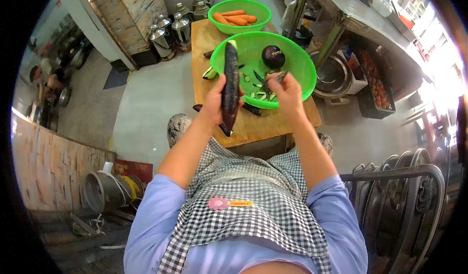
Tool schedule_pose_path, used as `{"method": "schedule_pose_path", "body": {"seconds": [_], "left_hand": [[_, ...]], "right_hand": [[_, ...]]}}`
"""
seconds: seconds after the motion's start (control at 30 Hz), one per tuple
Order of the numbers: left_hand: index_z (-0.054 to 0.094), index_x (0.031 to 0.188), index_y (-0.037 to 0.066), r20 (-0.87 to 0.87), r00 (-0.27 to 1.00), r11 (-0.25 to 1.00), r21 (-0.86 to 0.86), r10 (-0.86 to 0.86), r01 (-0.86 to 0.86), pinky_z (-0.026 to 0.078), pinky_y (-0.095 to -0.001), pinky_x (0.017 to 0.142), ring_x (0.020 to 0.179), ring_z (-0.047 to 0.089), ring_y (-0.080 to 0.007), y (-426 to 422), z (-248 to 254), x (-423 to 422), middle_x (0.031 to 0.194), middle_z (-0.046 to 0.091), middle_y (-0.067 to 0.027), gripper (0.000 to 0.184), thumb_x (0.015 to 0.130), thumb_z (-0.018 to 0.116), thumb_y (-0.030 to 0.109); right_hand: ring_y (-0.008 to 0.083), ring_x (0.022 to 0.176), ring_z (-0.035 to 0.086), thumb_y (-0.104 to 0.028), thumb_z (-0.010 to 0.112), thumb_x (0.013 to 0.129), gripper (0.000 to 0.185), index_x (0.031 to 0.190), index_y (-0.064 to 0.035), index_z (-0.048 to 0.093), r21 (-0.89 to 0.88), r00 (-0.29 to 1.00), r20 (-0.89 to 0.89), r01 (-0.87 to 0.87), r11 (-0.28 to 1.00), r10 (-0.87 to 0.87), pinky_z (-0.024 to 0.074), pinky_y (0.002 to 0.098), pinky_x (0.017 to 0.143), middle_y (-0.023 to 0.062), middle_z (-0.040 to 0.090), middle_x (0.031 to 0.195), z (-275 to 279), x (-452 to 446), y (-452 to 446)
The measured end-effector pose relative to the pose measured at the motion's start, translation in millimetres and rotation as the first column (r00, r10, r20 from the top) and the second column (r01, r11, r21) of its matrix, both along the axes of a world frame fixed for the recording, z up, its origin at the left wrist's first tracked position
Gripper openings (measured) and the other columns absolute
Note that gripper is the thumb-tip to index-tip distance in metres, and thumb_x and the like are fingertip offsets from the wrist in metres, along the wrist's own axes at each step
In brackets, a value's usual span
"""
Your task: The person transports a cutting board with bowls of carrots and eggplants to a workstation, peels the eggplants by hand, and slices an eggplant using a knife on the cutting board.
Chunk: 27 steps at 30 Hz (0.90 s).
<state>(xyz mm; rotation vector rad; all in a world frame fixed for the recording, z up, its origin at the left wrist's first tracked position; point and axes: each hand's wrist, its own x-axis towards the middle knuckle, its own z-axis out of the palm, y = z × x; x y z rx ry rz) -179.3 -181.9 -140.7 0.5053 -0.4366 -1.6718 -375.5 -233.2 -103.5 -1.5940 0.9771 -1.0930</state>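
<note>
My left hand [213,99] is wrapped round a long dark eggplant [230,81], held upright over the near left side of a green plastic basket [308,86]. The eggplant's top end shows pale green flesh. My right hand [288,94] is closed on a small dark tool [280,76], perhaps a peeler, above the basket's right side. Its exact kind is hard to make out. Inside the basket lie a round dark purple vegetable [273,57] and several green and dark peelings [263,95]. More eggplants, partly hidden, lie around the basket on the wooden table [287,123].
A second green basket [264,12] holding carrots [236,18] stands at the table's far end. Metal flasks [181,29] stand on the floor to the left. A counter [370,25] runs along the right, with a crate [378,91] below. Metal chair frames [397,176] stand at lower right.
</note>
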Motion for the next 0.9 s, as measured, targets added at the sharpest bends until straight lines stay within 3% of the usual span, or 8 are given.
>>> {"method": "schedule_pose_path", "body": {"seconds": [0.13, 0.33, 0.43, 0.57, 0.63, 0.7, 0.8, 0.9], "left_hand": [[0.054, 0.099, 0.005, 0.023, 0.996, 0.994, 0.062, -0.092, 0.09, 0.05, -0.0302, 0.067, 0.074, 0.058, -0.0182, -22.7, 4.9, -22.5, 0.084, 0.06, -0.0081, 0.042, 0.093, 0.039, 0.043], [0.053, 0.099, 0.005, -0.032, 0.992, 0.987, 0.099, -0.124, 0.126, 0.05, -0.033, 0.069, 0.077, 0.059, -0.0195, -32.0, 22.3, -39.0, 0.088, 0.06, -0.0086, 0.047, 0.094, 0.034, 0.048], [0.052, 0.099, 0.007, 0.031, 0.995, 0.984, 0.156, -0.095, 0.089, 0.051, -0.0333, 0.07, 0.077, 0.06, -0.0185, -44.0, 30.0, -38.2, 0.089, 0.06, -0.0075, 0.048, 0.095, 0.028, 0.048], [0.053, 0.099, 0.007, 0.185, 0.98, 0.98, 0.198, -0.068, 0.03, 0.051, -0.0319, 0.059, 0.067, 0.059, -0.0178, -66.6, 32.2, -31.7, 0.082, 0.06, -0.0061, 0.046, 0.095, 0.03, 0.047], [0.054, 0.098, 0.007, 0.257, 0.957, 0.975, 0.207, -0.136, 0.083, 0.051, -0.0305, 0.053, 0.061, 0.058, -0.0172, -72.6, 19.4, -27.1, 0.078, 0.06, -0.0055, 0.045, 0.095, 0.031, 0.046], [0.054, 0.102, 0.006, 0.258, 0.948, 0.964, 0.232, -0.188, 0.129, 0.05, -0.0295, 0.051, 0.061, 0.058, -0.0157, -77.6, 5.8, -23.9, 0.08, 0.061, -0.0056, 0.045, 0.092, 0.039, 0.048], [0.052, 0.105, 0.003, 0.167, 0.948, 0.957, 0.149, -0.273, 0.249, 0.051, -0.0294, 0.051, 0.062, 0.058, -0.0167, -83.6, -1.2, -23.3, 0.08, 0.06, -0.0083, 0.049, 0.09, 0.042, 0.049], [0.047, 0.111, 0.002, 0.238, 0.964, 0.98, 0.186, -0.115, 0.071, 0.052, -0.0301, 0.053, 0.065, 0.058, -0.0178, -98.6, 7.4, -19.0, 0.083, 0.059, -0.0107, 0.05, 0.091, 0.042, 0.048]], "right_hand": [[0.0166, 0.082, 0.053, -0.003, 0.062, 0.08, 0.016, 0.093, -0.0015, 0.052, -0.128, 0.984, 0.175, -0.003, 0.992, 0.026, 0.0437, 0.0299, 0.074, 0.0076, 0.055, 0.093, -16.5, 27.0, 36.3], [0.0148, 0.079, 0.045, -0.009, 0.058, 0.084, 0.013, 0.086, -0.0018, 0.047, -0.32, 0.992, -0.067, 0.077, 0.944, -0.104, 0.0398, 0.0287, 0.071, 0.0066, 0.045, 0.087, -7.7, 33.5, 34.0], [0.0287, 0.084, 0.047, -0.007, 0.059, 0.08, 0.014, 0.086, 0.0007, 0.048, -0.122, 0.989, -0.077, 0.117, 0.986, -0.127, 0.0391, 0.0354, 0.074, 0.0134, 0.046, 0.091, -8.1, 41.0, 10.9], [0.0247, 0.073, 0.047, -0.011, 0.058, 0.081, 0.018, 0.083, 0.0019, 0.047, -0.029, 0.974, -0.074, 0.21, 0.977, -0.212, 0.0394, 0.0346, 0.067, 0.0131, 0.047, 0.081, -23.3, 52.6, -48.3], [0.0223, 0.067, 0.047, -0.015, 0.059, 0.081, 0.021, 0.081, 0.0027, 0.048, 0.108, 0.978, 0.124, 0.152, 0.982, -0.165, 0.0395, 0.0349, 0.064, 0.0116, 0.049, 0.074, -23.8, 55.4, -84.0], [0.0214, 0.067, 0.047, -0.018, 0.06, 0.081, 0.024, 0.08, 0.003, 0.049, 0.056, 0.968, 0.046, 0.244, 0.968, -0.246, 0.0394, 0.0346, 0.064, 0.0103, 0.052, 0.071, -62.1, 51.4, -148.2], [0.0196, 0.065, 0.046, -0.02, 0.061, 0.082, 0.024, 0.079, 0.0023, 0.05, 0.324, 0.836, 0.066, 0.499, 0.804, -0.545, 0.0377, 0.0352, 0.061, 0.0094, 0.053, 0.073, -90.8, 14.7, -208.9], [0.0158, 0.067, 0.047, -0.019, 0.06, 0.083, 0.022, 0.081, 0.0011, 0.052, 0.367, 0.8, -0.053, 0.572, 0.733, -0.598, 0.0377, 0.0336, 0.061, 0.0073, 0.054, 0.075, -85.5, -6.2, -210.0]]}}
